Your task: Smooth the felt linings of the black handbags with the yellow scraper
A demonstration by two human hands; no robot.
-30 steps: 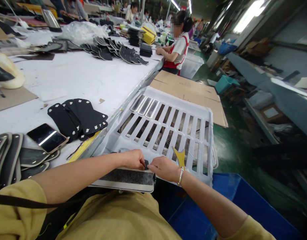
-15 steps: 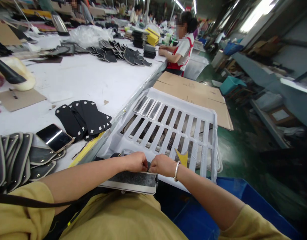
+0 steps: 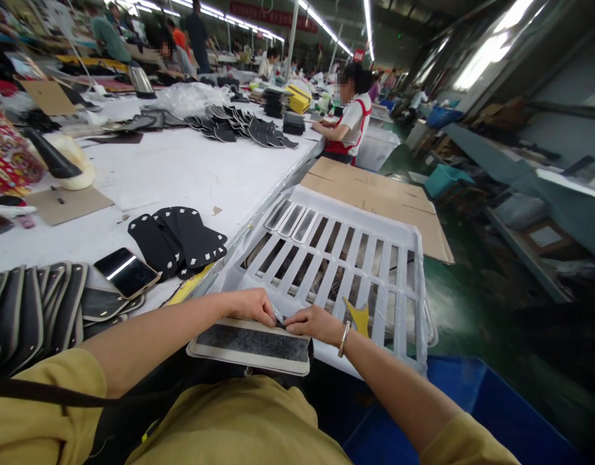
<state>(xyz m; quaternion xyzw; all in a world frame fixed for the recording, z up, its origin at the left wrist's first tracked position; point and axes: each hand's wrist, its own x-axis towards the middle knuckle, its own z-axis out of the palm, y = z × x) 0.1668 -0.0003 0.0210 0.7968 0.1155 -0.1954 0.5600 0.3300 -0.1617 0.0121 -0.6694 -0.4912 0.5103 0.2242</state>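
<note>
A dark grey panel (image 3: 252, 345) with a pale border lies in front of my body, its right end folded over. My left hand (image 3: 252, 306) is closed in a pinch at the panel's far edge. Close beside it, my right hand (image 3: 315, 324) pinches the same edge with thumb and fingers. A small shiny bit (image 3: 279, 316) shows between the fingertips; what it is I cannot make out. Past my hands is a white slotted plastic rack (image 3: 302, 258) holding 3 narrow pale-rimmed pieces (image 3: 292, 221) at its far left. A yellow notched piece (image 3: 358, 318) stands by my right wrist.
On the white table (image 3: 191, 174) at left lie black panels (image 3: 181, 239), a phone (image 3: 126, 272) and a row of grey pale-edged pieces (image 3: 40, 310). Cardboard (image 3: 375, 200) lies beyond the rack. A blue bin (image 3: 452, 400) is at lower right. A co-worker (image 3: 348, 119) stands farther along.
The view has tilted up, so the scene sits lower and more of the hall shows. My right fingers are straighter, and more of the panel and the shiny bit are visible.
</note>
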